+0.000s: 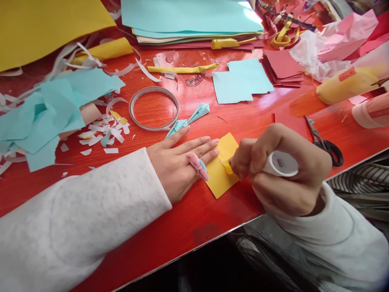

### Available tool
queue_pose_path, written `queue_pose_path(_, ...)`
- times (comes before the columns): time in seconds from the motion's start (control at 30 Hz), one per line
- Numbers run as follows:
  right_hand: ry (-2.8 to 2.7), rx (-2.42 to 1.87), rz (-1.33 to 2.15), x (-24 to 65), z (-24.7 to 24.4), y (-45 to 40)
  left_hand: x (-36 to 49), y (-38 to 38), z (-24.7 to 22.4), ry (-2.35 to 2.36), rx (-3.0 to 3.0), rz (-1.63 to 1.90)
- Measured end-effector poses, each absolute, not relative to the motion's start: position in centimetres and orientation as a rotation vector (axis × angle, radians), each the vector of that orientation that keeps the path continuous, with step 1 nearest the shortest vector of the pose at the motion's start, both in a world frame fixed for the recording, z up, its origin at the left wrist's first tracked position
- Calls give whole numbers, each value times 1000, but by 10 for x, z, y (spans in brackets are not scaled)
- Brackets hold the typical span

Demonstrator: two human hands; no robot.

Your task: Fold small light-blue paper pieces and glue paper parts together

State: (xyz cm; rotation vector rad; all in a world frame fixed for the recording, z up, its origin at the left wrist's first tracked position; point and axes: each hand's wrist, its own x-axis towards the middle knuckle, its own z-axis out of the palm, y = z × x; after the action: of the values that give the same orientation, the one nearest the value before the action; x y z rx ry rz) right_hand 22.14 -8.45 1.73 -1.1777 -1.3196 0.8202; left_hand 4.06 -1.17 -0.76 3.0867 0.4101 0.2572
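Note:
My left hand (185, 162) lies flat on the red table, fingers stretched out, their tips over the left edge of a yellow paper square (220, 180). A fluffy pink and blue ring (198, 165) sits on one of its fingers. My right hand (282, 170) is wrapped round a white glue bottle (281, 163), held tilted with its base toward me. Its yellow tip (226, 166) points down at the yellow square and seems to touch it. Just beyond my left fingers lie folded light-blue paper pieces (199, 113).
Black-handled scissors (330, 150) lie right of my right hand. A rolled measuring tape (130, 107), blue paper squares (240, 81) and dark red squares (281, 69) lie beyond. Paper scraps (106, 129) cover the left; stacked coloured sheets (188, 18) are at the back.

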Motion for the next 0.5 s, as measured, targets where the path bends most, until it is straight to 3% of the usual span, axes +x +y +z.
queue_pose_path(0.13,-1598,-998,944,230,17,-86,40,-12,-8,418,3085,279)
queue_pose_path(0.5,-1516,-984,1031,232,16,-89,40,-13,-8,431,3092,245)
